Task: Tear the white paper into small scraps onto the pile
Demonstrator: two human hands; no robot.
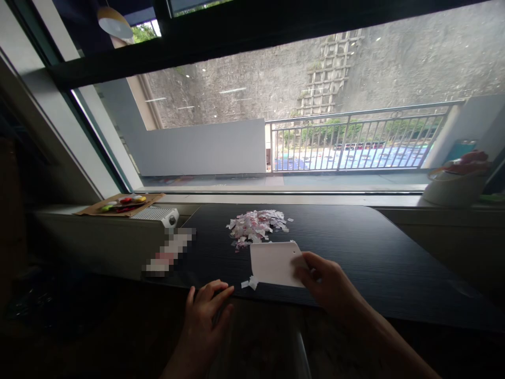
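Observation:
My right hand (pixel 321 273) grips the right edge of a flat white card (pixel 276 263) with rounded corners and small dark marks near its upper right. The card is low over the black table (pixel 347 231) or resting on it; I cannot tell which. A heap of small paper scraps (pixel 256 223), white and pinkish, lies just beyond the card. By the card's lower left corner are a few loose paper scraps (pixel 250 283). My left hand (pixel 209 305) is open at the table's near edge, its fingers apart and holding nothing, left of those loose scraps.
A pixelated patch (pixel 171 252) covers something on the table's left. A white heater-like unit (pixel 158 215) and brown cardboard (pixel 118 205) with colourful items stand beyond it. At the back right is a white container (pixel 453 184) on the sill. A large window with a railing (pixel 355 142) outside faces me.

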